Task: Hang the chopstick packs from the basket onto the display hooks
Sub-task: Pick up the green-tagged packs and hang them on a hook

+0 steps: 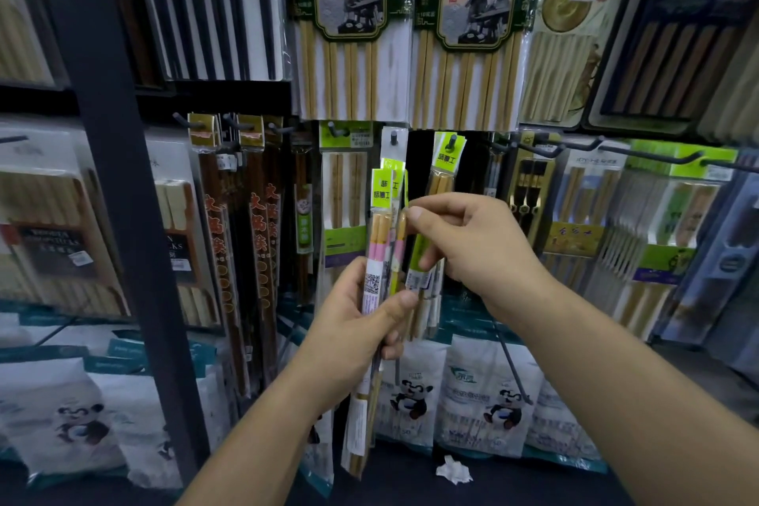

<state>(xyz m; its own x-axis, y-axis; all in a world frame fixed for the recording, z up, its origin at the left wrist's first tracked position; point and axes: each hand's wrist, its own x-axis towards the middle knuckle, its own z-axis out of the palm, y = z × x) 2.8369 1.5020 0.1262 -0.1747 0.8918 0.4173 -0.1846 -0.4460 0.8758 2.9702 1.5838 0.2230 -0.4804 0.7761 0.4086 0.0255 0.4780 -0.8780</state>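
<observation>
The display rack point(102, 136) is hung full of chopstick packs. In the top row, two large bamboo packs point(349, 12) read "CHOPSTICKS" down the side beneath big Chinese characters, and a pack of black sticks point(209, 12) shows "5" and "1". Panda-printed bags point(484, 394) line the bottom shelf. The left hand point(349, 325) grips a bundle of slim chopstick packs point(380, 226) upright, its fingers curled round them and its thumb beside a QR-code label point(371, 283). The right hand point(472, 246) pinches a green-banded pack point(419, 255) just beside the bundle between thumb and forefinger, below the display hooks point(393, 138). A crumpled paper scrap point(454, 470) lies lower down
</observation>
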